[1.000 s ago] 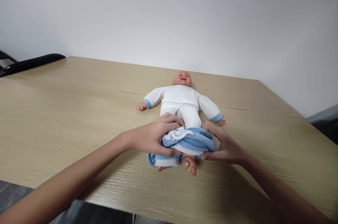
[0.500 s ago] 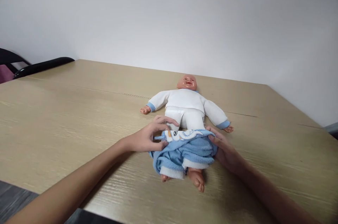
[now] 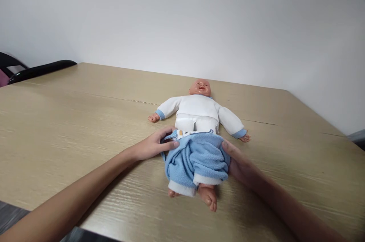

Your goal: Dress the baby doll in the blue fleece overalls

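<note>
Your left hand pinches the left edge of the waistband of the blue trousers, thumb on top, fingers tucked behind the cloth. Your right hand lies against the opposite side, thumb on the fabric; its fingers are hidden, so you cannot tell how far it is closed. The trousers are on the legs of a baby doll, which lies on its back on the desk in front of you, head away from you. Their waistband crosses its thighs, below the hem of its white top. Its 2 bare feet poke out of the white cuffs, and its 2 arms spread sideways. A pale wall stands beyond the desk.
</note>
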A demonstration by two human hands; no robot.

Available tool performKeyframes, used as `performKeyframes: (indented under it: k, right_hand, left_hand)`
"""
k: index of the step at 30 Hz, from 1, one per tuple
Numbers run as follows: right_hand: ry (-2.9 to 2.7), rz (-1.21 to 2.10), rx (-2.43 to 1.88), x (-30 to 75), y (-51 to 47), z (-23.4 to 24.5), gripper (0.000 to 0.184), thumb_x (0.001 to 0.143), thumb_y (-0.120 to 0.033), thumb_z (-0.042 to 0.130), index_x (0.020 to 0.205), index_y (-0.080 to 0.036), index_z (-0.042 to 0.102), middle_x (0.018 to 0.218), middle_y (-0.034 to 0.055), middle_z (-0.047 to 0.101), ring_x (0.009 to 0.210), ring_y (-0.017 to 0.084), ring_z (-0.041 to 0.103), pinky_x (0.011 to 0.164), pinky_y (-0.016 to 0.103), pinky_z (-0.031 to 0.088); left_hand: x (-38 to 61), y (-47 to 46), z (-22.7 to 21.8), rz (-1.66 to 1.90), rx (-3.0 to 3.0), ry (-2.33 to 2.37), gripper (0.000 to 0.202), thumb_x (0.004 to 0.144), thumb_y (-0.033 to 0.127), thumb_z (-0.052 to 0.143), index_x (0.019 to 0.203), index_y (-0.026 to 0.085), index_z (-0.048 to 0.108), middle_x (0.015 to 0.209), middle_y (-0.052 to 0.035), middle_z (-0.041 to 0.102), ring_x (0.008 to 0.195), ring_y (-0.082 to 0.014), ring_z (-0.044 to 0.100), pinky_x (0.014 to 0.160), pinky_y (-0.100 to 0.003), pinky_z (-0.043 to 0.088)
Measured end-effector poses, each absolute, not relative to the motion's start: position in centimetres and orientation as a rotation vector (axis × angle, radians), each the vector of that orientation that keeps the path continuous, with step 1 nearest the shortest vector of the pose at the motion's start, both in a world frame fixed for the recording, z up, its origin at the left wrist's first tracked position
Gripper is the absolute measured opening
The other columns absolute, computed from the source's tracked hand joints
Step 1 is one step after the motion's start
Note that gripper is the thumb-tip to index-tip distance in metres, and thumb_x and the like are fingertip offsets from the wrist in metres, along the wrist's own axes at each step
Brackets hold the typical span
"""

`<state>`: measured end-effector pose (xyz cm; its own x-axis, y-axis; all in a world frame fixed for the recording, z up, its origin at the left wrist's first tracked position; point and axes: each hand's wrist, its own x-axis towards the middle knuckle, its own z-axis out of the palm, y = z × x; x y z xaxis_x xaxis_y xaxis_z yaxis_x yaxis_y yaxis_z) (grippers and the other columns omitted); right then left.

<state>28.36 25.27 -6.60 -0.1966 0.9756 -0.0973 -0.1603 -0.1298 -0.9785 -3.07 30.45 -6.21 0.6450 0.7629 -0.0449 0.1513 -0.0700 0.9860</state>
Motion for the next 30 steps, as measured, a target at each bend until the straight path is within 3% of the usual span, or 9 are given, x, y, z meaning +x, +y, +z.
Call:
performKeyframes:
  k: [3, 7, 14, 21, 27, 30]
  right_hand:
    - [-1.011, 1.751, -1.01, 28.5, 25.0, -6.7, 0.054, 0.082, -0.064, 0.085, 0.116, -0.026, 0.068, 0.104, 0.0052, 0.078, 0.097, 0.025, 0.075, 0.088, 0.037, 0.063]
    - [-0.939, 1.745, -1.047, 28.6, 24.8, -6.8, 0.052, 0.081, -0.064, 0.088, 0.113, -0.027, 0.068, 0.092, 0.0, 0.072, 0.079, 0.019, 0.066, 0.07, 0.027, 0.056]
    - [-0.973, 1.692, -1.047, 28.5, 25.0, -7.8, 0.051, 0.081, -0.065, 0.09, 0.107, -0.027, 0.068, 0.082, -0.0028, 0.065, 0.07, 0.016, 0.058, 0.064, 0.025, 0.051]
    - [-0.948, 1.715, -0.992, 28.9, 25.3, -8.6, 0.047, 0.083, -0.06, 0.091, 0.111, -0.029, 0.07, 0.088, -0.0017, 0.065, 0.078, 0.015, 0.059, 0.067, 0.021, 0.053]
    - [-0.947, 1.737, -0.936, 28.8, 25.3, -8.7, 0.046, 0.082, -0.06, 0.092, 0.106, -0.029, 0.068, 0.085, -0.0028, 0.06, 0.072, 0.012, 0.055, 0.062, 0.018, 0.051]
    - [-0.949, 1.73, -0.928, 28.9, 25.5, -8.8, 0.045, 0.083, -0.058, 0.092, 0.107, -0.03, 0.067, 0.084, -0.0028, 0.06, 0.072, 0.013, 0.055, 0.061, 0.019, 0.051]
  left_hand:
    - [-3.6, 30.2, -6.5, 0.537, 1.456, 0.645, 0.052, 0.095, 0.042, 0.083, 0.135, 0.021, 0.057, 0.129, -0.007, 0.059, 0.121, -0.0237, 0.06, 0.105, -0.036, 0.049]
    - [-3.6, 30.1, -7.7, 0.513, 1.464, 0.659, 0.059, 0.092, 0.043, 0.085, 0.138, 0.02, 0.056, 0.116, -0.0045, 0.061, 0.106, -0.0203, 0.062, 0.096, -0.034, 0.05]
    - [-2.8, 30.3, -7.8, 0.566, 1.63, 0.765, 0.038, 0.103, 0.052, 0.068, 0.109, 0.015, 0.059, 0.097, -0.0002, 0.054, 0.086, -0.0148, 0.047, 0.079, -0.027, 0.041]
    - [-1.9, 30.2, -7.3, 0.74, 1.53, 0.853, 0.039, 0.106, 0.058, 0.06, 0.103, 0.02, 0.054, 0.1, -0.0014, 0.052, 0.095, -0.019, 0.048, 0.091, -0.032, 0.044]
    - [-1.3, 29.8, -7.3, 0.854, 1.238, 0.901, 0.044, 0.101, 0.063, 0.068, 0.106, 0.021, 0.054, 0.093, 0.001, 0.055, 0.082, -0.0153, 0.048, 0.077, -0.028, 0.042]
    - [-1.4, 29.9, -7.4, 0.871, 1.199, 0.909, 0.046, 0.099, 0.061, 0.072, 0.119, 0.022, 0.057, 0.098, 0.0002, 0.061, 0.086, -0.0158, 0.054, 0.079, -0.027, 0.044]
